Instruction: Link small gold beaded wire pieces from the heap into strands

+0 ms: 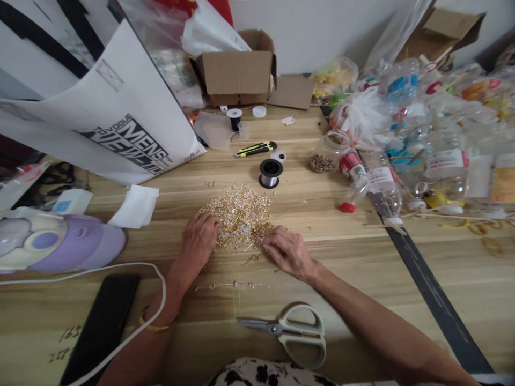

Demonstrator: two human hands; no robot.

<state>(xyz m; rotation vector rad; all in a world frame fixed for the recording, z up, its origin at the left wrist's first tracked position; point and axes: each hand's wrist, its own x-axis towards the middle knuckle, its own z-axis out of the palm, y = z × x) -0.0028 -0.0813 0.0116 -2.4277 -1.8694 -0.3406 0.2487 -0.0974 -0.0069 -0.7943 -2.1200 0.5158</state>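
A loose heap of small gold and silver jewelry pieces (241, 214) lies on the wooden table. My left hand (200, 237) rests at the heap's left edge with its fingers curled, the fingertips partly hidden. At the lower right edge of the heap is my right hand (290, 253), its thumb and fingers drawn together; what they hold, if anything, is too small to make out. Just below the heap lie a few small gold rings (253, 258). A thin silver chain bracelet (233, 285) stretches across the table between my forearms.
Scissors (302, 335) lie close to me. Behind the heap are a wire spool (270, 174) and a yellow-black utility knife (256, 149). A phone (102, 327), white cable (163, 292) and purple device (80, 241) sit left. Plastic bottles (440, 155) crowd the right; a paper bag (120, 107) stands back left.
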